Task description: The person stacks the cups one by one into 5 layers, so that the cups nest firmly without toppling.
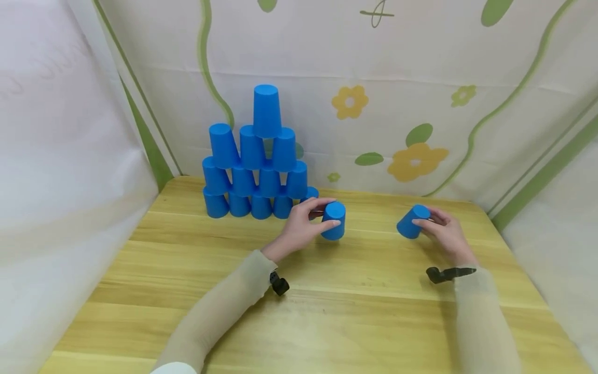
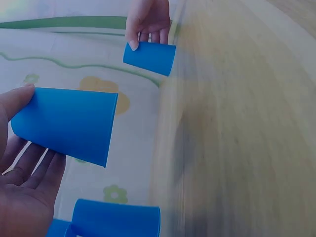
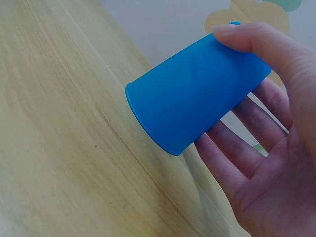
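My left hand (image 1: 299, 227) pinches an upside-down blue cup (image 1: 334, 222) between thumb and fingers, its rim above the table in the left wrist view. My right hand (image 1: 446, 236) grips another blue cup (image 3: 192, 94) near its closed end; this one tilts, rim toward the lower left. Left of my hands, a stack of upside-down blue cups (image 1: 243, 182) stands at the table's back. Its two lower rows hold several cups each, and the third row has three. A single cup (image 1: 267, 111) tops the middle and right ones. My left hand partly hides the bottom row's right-end cup (image 1: 310, 193).
The wooden table (image 1: 299, 322) runs back to a white curtain (image 1: 299, 47) printed with flowers and green vines. More white cloth (image 1: 60, 156) hangs along the left side, and likewise on the right. Black straps with small devices circle both wrists.
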{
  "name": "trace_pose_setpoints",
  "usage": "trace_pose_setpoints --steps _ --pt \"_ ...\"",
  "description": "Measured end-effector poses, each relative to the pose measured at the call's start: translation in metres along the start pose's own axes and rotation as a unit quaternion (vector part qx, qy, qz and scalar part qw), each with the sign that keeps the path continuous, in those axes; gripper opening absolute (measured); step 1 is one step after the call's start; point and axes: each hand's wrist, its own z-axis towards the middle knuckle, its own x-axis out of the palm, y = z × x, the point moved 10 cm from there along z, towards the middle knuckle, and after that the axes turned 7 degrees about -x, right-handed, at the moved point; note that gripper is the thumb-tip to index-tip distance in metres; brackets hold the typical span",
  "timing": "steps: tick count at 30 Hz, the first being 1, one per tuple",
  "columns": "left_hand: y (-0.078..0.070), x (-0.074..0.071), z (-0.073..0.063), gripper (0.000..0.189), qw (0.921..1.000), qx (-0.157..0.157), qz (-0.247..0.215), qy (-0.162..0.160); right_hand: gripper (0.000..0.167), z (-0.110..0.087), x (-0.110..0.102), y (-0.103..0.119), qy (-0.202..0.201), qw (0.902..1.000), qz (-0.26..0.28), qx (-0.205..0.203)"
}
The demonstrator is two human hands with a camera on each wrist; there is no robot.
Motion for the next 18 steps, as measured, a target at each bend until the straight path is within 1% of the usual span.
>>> trace_pose_setpoints --steps 5,8,12,18 --pt "0.0 -0.016 -0.013 0.05 0.9995 -0.001 0.028 -0.012 0.056 -0.003 -0.002 0.0 -0.002 1.0 0.006 0.005" --pt "-0.004 -0.028 -0.021 0.05 0.9989 0.009 0.038 -0.026 0.056 -0.003 -0.001 -0.001 -0.002 0.9999 0.011 0.006" --pt "-0.012 -0.045 -0.032 0.049 0.9982 0.025 0.038 -0.039 0.054 -0.002 0.001 -0.002 0.002 0.9997 0.024 0.005" --pt "-0.02 -0.074 -0.046 0.049 0.9964 0.018 0.037 -0.074 0.055 -0.003 0.002 0.0 0.0 0.9997 0.024 0.005"
